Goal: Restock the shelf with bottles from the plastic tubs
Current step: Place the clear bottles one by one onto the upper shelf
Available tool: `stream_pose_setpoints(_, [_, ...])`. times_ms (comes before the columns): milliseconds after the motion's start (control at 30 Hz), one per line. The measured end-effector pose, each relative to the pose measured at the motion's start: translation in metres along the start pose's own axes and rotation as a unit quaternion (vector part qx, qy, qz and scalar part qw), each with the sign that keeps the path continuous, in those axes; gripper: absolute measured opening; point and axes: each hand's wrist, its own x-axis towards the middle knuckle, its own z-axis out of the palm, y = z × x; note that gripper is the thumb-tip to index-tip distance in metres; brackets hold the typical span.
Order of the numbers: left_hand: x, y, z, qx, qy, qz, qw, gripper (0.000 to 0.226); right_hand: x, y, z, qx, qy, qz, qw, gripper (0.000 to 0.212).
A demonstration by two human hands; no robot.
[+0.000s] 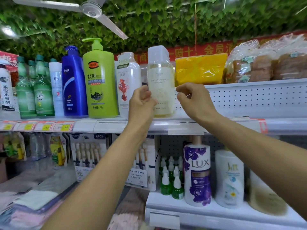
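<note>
The fingers (146,93) of the left hand (141,103) curled against the left side of the pale clear bottle (160,83), thumb and fingertips touching its label, so that the hand held the bottle from that side. The right hand (194,98) was just beside the bottle's right edge, its fingers bent loosely inward with thumb and forefinger close together; whether they touched the bottle could not be told, and they held nothing clearly.

The bottle stood upright on the upper shelf (182,125), near its front edge, with a frosted cap on top and faint lettering on its cream label. Just to its left stood a white bottle with a red flower print (127,80), the two close together. Further left came a lime-green pump bottle (101,80), then a blue bottle (74,83), a slim white bottle (56,87) and several green bottles (34,90). To the right of the pale bottle, on a higher ledge, lay a yellow packet (201,68) and bagged bread (259,63).

Price tags (38,126) ran along the shelf's front rail at the left. On the lower shelf (199,211) stood a white and purple LUX bottle (197,173), small green bottles with white caps (171,181) and a white bottle with pale blue print (230,178). Overhead hung leafy greenery and a ceiling fan (89,9).
</note>
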Motion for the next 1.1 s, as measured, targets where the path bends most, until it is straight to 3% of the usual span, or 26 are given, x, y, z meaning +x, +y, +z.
stream_pose_setpoints(100, [-0.032,0.001,-0.002,-0.088,0.017,-0.027,0.996,0.027,-0.027,0.001,-0.013,0.047,0.034,-0.021,0.998,0.024])
stream_pose_setpoints(200, [-0.062,-0.009,0.0,-0.121,0.01,-0.08,0.989,0.021,-0.057,0.009,-0.023,0.073,0.014,-0.014,0.997,0.022])
stream_pose_setpoints(500, [-0.152,-0.069,0.024,-0.131,0.002,-0.254,0.958,0.016,-0.163,0.064,-0.037,0.123,-0.183,0.135,0.966,0.025])
stream_pose_setpoints(667, [-0.203,-0.109,0.037,-0.119,-0.006,-0.346,0.931,0.015,-0.222,0.102,-0.042,0.126,-0.248,0.215,0.936,0.021])
stream_pose_setpoints(933, [-0.31,-0.194,0.035,-0.082,0.016,-0.508,0.858,0.015,-0.347,0.176,-0.042,0.136,-0.325,0.371,0.859,0.015])
stream_pose_setpoints(1100, [-0.377,-0.257,0.026,-0.051,0.033,-0.608,0.792,0.014,-0.433,0.221,-0.034,0.15,-0.338,0.496,0.785,0.014])
